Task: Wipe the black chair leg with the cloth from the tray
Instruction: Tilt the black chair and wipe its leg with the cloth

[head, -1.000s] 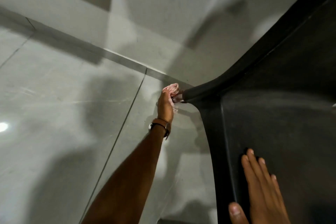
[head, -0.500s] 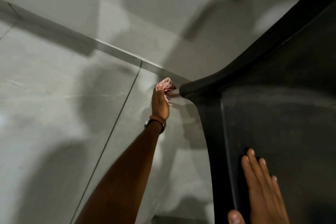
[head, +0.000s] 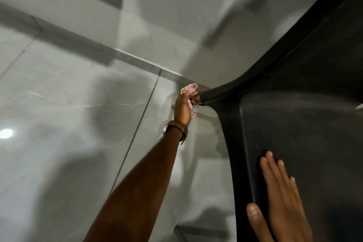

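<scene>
A black plastic chair [head: 298, 116] fills the right side, seen from above. Its black leg [head: 211, 95] drops away under the seat's far left corner, mostly hidden from here. My left hand [head: 182, 109], with a brown watch strap on the wrist, reaches down beside that corner. It is closed on a crumpled pink cloth [head: 190, 90] that presses against the leg. My right hand [head: 279, 198] lies flat on the chair seat near its left rim, fingers spread and thumb over the edge. No tray is in view.
Glossy grey floor tiles [head: 68, 124] cover the left, with a bright light reflection at the far left. A pale wall [head: 176, 15] with a skirting line runs behind the chair, close to the leg.
My left hand with the cloth has stayed against the leg, shifting only slightly along it. The head view has drifted a little. My right hand has stayed flat on the seat.
</scene>
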`<action>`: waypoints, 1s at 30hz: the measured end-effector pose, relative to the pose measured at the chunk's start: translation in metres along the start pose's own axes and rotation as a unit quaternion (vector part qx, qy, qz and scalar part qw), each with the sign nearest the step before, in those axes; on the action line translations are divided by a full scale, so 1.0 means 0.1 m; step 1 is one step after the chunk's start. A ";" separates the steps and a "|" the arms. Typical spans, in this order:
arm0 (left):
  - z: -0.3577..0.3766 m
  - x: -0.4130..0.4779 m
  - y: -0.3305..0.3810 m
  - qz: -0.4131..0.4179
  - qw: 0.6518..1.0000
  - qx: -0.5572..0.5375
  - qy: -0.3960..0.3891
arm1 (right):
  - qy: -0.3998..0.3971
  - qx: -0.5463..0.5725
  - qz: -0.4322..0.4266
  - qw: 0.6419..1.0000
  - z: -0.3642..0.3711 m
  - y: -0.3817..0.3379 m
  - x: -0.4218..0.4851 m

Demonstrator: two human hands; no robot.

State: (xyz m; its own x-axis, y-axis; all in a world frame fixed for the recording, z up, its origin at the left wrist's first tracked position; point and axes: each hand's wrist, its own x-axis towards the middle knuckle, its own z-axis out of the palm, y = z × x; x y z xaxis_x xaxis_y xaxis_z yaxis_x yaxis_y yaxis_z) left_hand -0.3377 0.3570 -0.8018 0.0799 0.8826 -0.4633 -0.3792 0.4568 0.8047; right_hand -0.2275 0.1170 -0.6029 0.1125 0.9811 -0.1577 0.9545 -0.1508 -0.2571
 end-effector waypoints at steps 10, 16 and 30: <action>0.17 -0.50 0.51 -0.042 0.994 -0.096 -0.013 | 0.011 0.071 -0.012 0.997 -0.04 -0.06 -0.12; 0.03 -0.72 0.82 -0.073 0.964 -0.255 -0.015 | 0.014 0.057 -0.017 0.998 -0.03 -0.03 -0.14; -0.06 -1.96 1.75 -0.026 0.962 -0.246 -0.118 | 0.034 0.032 -0.022 0.999 0.04 0.03 -0.18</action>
State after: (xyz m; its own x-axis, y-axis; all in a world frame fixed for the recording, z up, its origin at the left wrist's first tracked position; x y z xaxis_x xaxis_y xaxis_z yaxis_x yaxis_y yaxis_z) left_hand -0.4252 0.2634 -0.5722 0.2955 0.8872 -0.3544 -0.7545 0.4443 0.4831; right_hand -0.2276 0.0980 -0.6046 0.0923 0.9925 -0.0805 0.9397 -0.1136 -0.3226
